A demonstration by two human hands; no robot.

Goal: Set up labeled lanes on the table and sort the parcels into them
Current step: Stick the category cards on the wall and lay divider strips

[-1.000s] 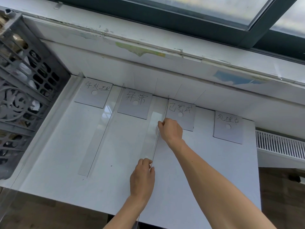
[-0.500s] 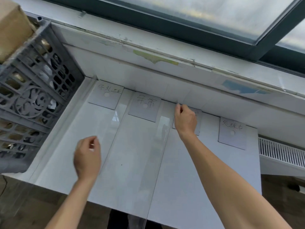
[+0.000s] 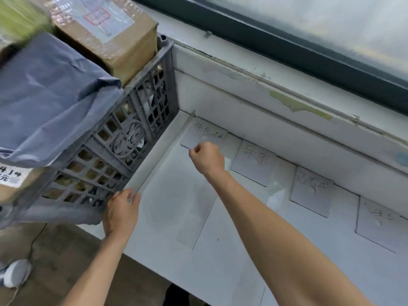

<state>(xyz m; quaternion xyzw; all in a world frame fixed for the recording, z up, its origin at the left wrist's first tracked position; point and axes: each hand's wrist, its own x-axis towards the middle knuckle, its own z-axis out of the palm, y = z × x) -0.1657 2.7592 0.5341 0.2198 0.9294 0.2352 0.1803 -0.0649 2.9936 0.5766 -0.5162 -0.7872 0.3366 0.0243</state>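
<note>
Glossy white table (image 3: 220, 272) – clear plastic strip (image 3: 159, 160), grey plastic crate (image 3: 123, 138).

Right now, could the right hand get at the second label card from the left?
Probably yes. The right hand is over the first card, right beside the second label card, which lies flat and uncovered on the table. Nothing upright stands between them.

A white counter (image 3: 220, 272) stands against a white wall (image 3: 220, 111) beneath a window (image 3: 331, 23) of frosted glass in a dark frame (image 3: 276, 47). The painted sill (image 3: 242, 82) is chipped and carries a greenish scrap of tape (image 3: 298, 106). Soft daylight falls from the window. Brown floor (image 3: 55, 250) shows at lower left.
</note>
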